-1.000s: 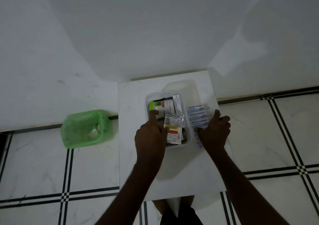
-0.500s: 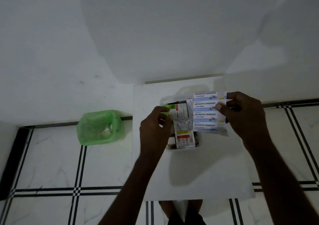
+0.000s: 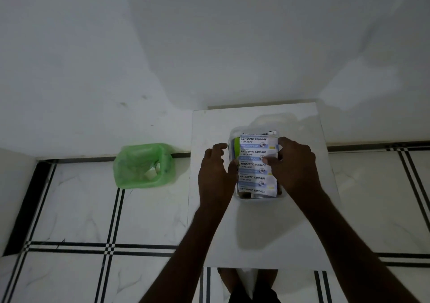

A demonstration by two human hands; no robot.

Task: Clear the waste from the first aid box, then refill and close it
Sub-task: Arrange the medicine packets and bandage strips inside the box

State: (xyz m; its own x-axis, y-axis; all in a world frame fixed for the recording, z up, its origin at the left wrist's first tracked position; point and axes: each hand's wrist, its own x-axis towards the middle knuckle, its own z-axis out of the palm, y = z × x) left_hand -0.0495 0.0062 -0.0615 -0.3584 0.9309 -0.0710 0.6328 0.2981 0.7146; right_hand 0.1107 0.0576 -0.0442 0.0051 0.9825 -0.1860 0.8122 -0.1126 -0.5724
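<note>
A clear plastic first aid box (image 3: 233, 133) stands open on a small white table (image 3: 256, 228). A strip of blue-and-white antiseptic bandages (image 3: 254, 165) lies flat over the top of the box and hides most of its contents; a green packet edge (image 3: 236, 145) shows at the strip's left. My right hand (image 3: 295, 163) holds the strip by its right edge, thumb on top. My left hand (image 3: 215, 170) rests at the box's left side with its fingers curled apart; its thumb touches the strip's left edge. The clear lid (image 3: 274, 119) lies behind the box.
A green plastic bag (image 3: 143, 165) with pieces of waste inside sits on the tiled floor to the table's left, against the white wall. The wall runs right behind the table. My legs show under the table's near edge.
My right hand picked the bandage strip up from the table on the box's right, lifted it, and has lowered it flat over the box. My left hand moved off the box's contents to its left side.
</note>
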